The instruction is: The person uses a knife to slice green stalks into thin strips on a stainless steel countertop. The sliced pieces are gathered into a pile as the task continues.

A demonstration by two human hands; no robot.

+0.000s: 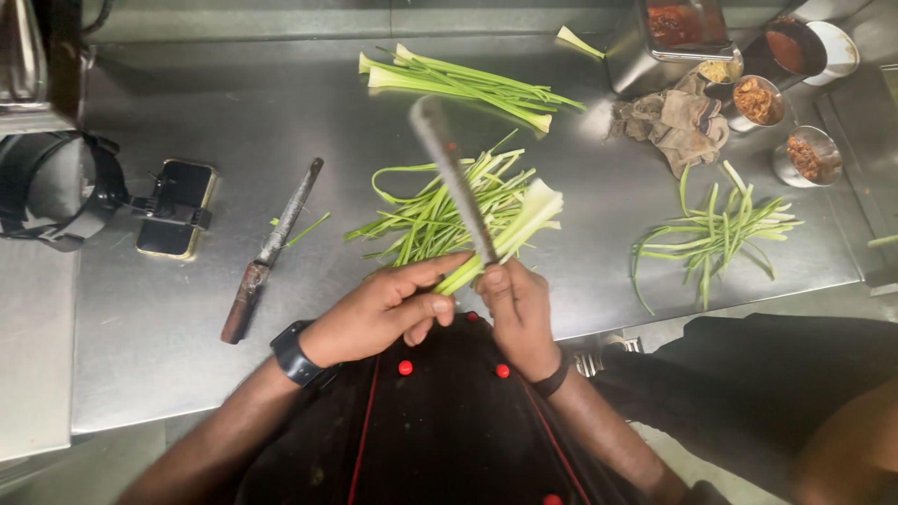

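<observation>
— Right, starting at the green stalk [505,238]: pinched at its lower end by the left hand [379,313], thumb and fingers closed on it, pale cut end fanning up and away over the near middle of the steel counter [187,374].
— And the right hand [519,309]?
— Clenched round the handle of a long knife [454,178], blade raised, blurred, angled up and to the left across the stalk.
— Just behind?
— Loose pile of green strips [430,220], directly past both hands, touching the held stalk. Farther back, a bundle of whole stalks [468,86] lying flat. Off to the right, well apart, a second heap of strips [716,234].
— Open room?
— Bare steel to the left of the pile, as far as a second knife [271,252] lying flat with its wooden handle toward the near edge. Beyond that, a phone in a clamp [176,208] near the left edge.
— Right side tighter?
— Yes: crumpled cloth [678,122], small metal bowls [804,154] of chopped bits, a metal tub [673,42] with red sauce, all crowded at the far right corner.
— Near edge?
— Running just under the wrists, dark apron [449,421] with red buttons pressed close to it.
</observation>
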